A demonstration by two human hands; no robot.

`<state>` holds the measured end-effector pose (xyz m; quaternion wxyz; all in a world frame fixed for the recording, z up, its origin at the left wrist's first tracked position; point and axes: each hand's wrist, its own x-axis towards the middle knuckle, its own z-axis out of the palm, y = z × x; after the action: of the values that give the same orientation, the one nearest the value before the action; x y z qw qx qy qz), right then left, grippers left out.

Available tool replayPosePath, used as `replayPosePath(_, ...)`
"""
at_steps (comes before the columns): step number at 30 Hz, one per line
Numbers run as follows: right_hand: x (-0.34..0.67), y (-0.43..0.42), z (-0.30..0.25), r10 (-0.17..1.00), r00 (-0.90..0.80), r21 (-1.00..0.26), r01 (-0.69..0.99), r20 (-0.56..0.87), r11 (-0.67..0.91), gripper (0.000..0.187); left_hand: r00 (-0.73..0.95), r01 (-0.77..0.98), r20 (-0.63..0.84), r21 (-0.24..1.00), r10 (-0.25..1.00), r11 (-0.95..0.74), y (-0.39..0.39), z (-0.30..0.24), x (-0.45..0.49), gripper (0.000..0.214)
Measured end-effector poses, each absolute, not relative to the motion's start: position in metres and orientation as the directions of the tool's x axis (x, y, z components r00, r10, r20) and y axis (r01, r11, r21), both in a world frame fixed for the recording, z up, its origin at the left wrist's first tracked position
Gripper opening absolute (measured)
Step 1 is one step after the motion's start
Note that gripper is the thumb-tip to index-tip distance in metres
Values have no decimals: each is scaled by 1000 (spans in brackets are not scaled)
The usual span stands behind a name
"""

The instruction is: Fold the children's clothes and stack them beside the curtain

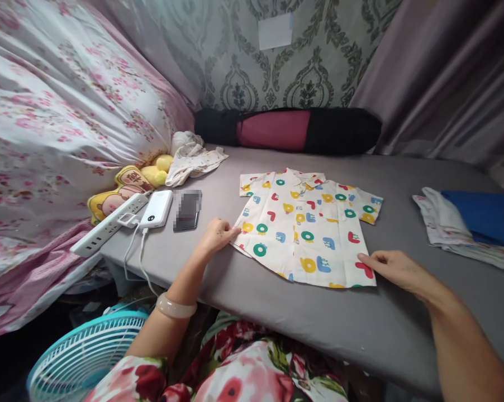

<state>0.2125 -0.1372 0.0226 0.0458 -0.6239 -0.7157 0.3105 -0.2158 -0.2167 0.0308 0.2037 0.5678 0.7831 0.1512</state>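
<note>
1. The child's short-sleeved shirt [306,229], cream with coloured shapes, lies spread flat on the grey bed surface [277,312], collar towards the wall
2. The left hand [218,233] rests at the shirt's left edge, fingers bent, tips on the cloth; whether they pinch it cannot be told
3. The right hand [396,269] lies loose and flat, fingertips touching the shirt's lower right corner
4. Just left of the left hand lie a dark phone [187,210], a white power bank [157,208] and a power strip [109,223]
5. Folded clothes [445,226] sit well apart on the right
</note>
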Motion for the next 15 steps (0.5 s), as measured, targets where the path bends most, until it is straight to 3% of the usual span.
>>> replayPosePath(4, 218, -136, 23, 916, -236, -458, 887, -325, 66, 57, -266, 848, -89, 452, 960, 277, -220, 31, -217, 28)
replayPosePath(8, 214, -136, 26, 986, -60, -329, 944, -154, 6, 45, -310, 876, 68, 409, 948, 257, -218, 25, -217, 19)
replayPosePath(11, 205, -137, 26, 1000, 25, -273, 962, -19, -29, 41, -426, 875, 183, 330, 886, 353, -222, 20, -228, 24)
replayPosePath(15, 199, -142, 19, 998, 20, -269, 963, 56, -4, 36, -559, 821, 253, 305, 790, 483, -236, 15, -250, 26)
